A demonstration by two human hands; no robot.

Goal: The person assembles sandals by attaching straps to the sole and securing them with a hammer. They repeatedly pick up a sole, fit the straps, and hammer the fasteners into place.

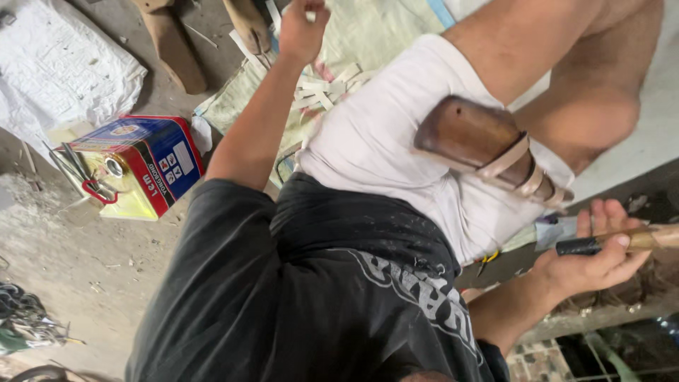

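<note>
Left hand: the left hand (303, 28) was stretched out to the top of the frame, over a pile of pale flat strips (327, 88) scattered on a light woven mat (375, 32); its grip was curled, and whether a strip was pinched in it could not be told.
Right hand: the right hand (593, 256) was seen at the lower right, its grip clamped around a slim stick with a black-wrapped end and a tan wooden shaft (615, 242), held roughly level.
Lap: a dark brown curved wooden piece bound with pale bands (488, 150) was laid across white shorts (375, 141), between the two arms and near the right hand, but apart from it.
Clothing: a black printed shirt (311, 297) was worn.
Floor: a rectangular tin can in red, blue and yellow (141, 166) was seen on the dusty concrete floor (85, 283), well left of the left arm, with thin metal tools (74, 170) laid on its top.
Background: a white woven sack (60, 67) was seen at the upper left, beyond the can.
</note>
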